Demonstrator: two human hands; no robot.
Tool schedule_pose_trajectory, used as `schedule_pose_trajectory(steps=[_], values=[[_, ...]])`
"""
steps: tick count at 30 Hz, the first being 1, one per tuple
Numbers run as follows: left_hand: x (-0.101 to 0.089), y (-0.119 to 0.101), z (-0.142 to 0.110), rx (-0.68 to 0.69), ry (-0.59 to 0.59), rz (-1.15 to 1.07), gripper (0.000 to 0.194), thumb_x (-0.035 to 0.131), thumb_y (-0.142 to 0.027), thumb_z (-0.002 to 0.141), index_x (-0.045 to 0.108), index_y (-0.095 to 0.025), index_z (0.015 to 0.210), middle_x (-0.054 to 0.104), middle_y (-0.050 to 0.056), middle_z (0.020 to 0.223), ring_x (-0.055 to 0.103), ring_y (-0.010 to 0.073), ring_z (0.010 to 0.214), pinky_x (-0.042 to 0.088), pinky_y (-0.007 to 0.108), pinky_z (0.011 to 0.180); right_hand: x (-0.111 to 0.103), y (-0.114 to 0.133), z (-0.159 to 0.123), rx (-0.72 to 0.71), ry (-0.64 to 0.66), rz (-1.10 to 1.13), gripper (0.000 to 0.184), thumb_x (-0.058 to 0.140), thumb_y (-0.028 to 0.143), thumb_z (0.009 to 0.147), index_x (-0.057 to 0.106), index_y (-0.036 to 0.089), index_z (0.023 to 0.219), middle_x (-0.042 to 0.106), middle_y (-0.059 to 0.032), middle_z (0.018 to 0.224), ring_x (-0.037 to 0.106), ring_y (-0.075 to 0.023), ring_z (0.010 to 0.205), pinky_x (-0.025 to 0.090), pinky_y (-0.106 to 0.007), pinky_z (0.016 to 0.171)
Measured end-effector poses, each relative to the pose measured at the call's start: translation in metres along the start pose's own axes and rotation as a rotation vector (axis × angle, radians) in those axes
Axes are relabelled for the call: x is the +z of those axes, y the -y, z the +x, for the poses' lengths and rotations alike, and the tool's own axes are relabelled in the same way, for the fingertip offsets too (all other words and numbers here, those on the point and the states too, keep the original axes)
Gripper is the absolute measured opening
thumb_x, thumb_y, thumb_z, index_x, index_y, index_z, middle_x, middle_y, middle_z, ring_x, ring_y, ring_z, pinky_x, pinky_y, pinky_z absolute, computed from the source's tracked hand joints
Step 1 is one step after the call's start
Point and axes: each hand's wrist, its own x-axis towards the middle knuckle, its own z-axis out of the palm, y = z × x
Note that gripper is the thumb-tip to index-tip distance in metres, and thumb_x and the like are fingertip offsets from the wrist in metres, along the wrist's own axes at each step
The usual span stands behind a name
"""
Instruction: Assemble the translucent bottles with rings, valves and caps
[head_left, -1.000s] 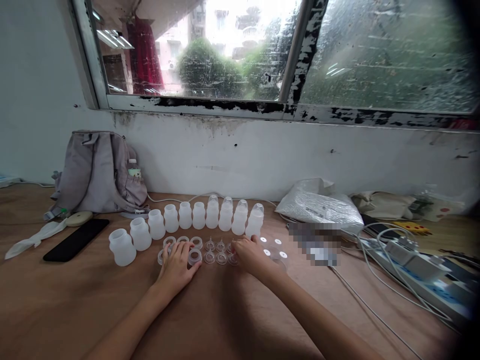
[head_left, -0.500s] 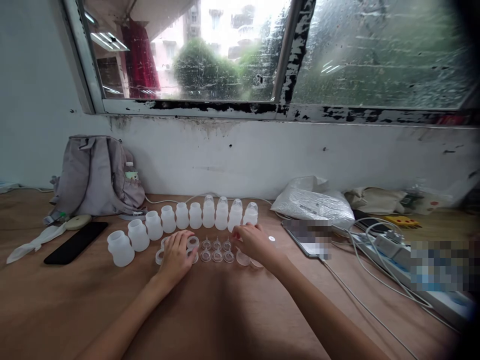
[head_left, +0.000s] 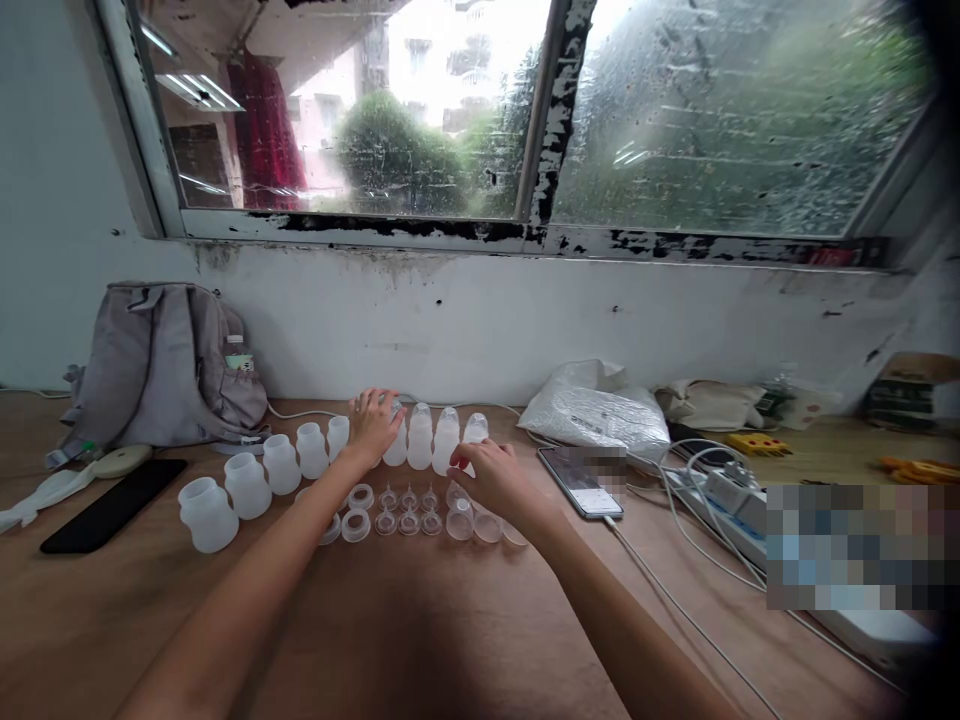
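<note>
we are seeing open bottles (head_left: 208, 522) standing left of the clear teats (head_left: 409, 522), and frosted rings (head_left: 355, 539) lying just left of the teats. our left hand (head_left: 372, 424) is hovering by a capped bottle (head_left: 395, 450) behind the teats; we cannot tell its grip. clear caps (head_left: 460, 524) are lying right of the teats; our right hand (head_left: 489, 474) is hovering above, fingers bent, grip unclear.
</note>
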Motion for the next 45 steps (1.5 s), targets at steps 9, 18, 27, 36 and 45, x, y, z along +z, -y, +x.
schedule_pose_trajectory(steps=[9,18,27,36,45], values=[[-0.019,-0.008,-0.011,-0.019,-0.149,-0.156,0.022,0.045,-0.028,0.080,0.050,-0.019,0.100,0.060,0.007,0.097,0.049,0.0233,0.097,0.030,0.039,0.089,-0.012,0.000,0.000,-0.006,-0.125,0.129,0.014,0.046,0.026,0.081,0.058,0.020,0.078,0.063,-0.0028,0.076,0.052,-0.0182,0.079,0.031,-0.033,0.072],[-0.086,-0.050,-0.036,-0.175,-0.206,-0.759,0.030,0.050,-0.037,0.078,0.045,-0.023,0.104,0.057,0.003,0.099,0.053,0.0172,0.094,0.041,0.030,0.081,-0.027,0.021,-0.003,-0.028,-0.176,0.942,0.028,0.048,0.038,0.080,0.053,0.020,0.100,0.060,-0.0040,0.086,0.056,-0.0132,0.076,0.045,-0.026,0.065],[-0.095,-0.061,-0.047,-0.034,0.010,-0.760,0.041,0.062,-0.040,0.068,0.044,-0.026,0.102,0.061,-0.001,0.097,0.054,0.0177,0.098,0.039,0.034,0.087,-0.031,0.023,-0.004,0.183,0.023,1.269,0.032,0.055,0.044,0.073,0.059,0.018,0.090,0.058,-0.0035,0.082,0.058,-0.0123,0.067,0.050,-0.023,0.053],[-0.090,-0.065,-0.052,0.062,0.169,-0.569,0.066,0.065,-0.046,0.062,0.034,-0.026,0.116,0.054,0.005,0.110,0.050,0.0230,0.100,0.040,0.035,0.080,-0.029,0.019,-0.002,0.221,-0.067,1.232,0.032,0.062,0.042,0.066,0.059,0.013,0.078,0.057,-0.0012,0.068,0.057,-0.0110,0.058,0.050,-0.025,0.054],[-0.095,-0.069,-0.060,0.013,0.434,-0.342,0.021,0.052,-0.040,0.069,0.046,-0.022,0.078,0.060,0.001,0.078,0.057,0.0180,0.065,0.029,0.023,0.047,-0.023,0.021,-0.002,0.224,-0.196,0.631,0.038,0.043,0.054,0.076,0.056,0.018,0.075,0.053,0.0002,0.063,0.047,-0.0091,0.048,0.033,-0.019,0.043]])
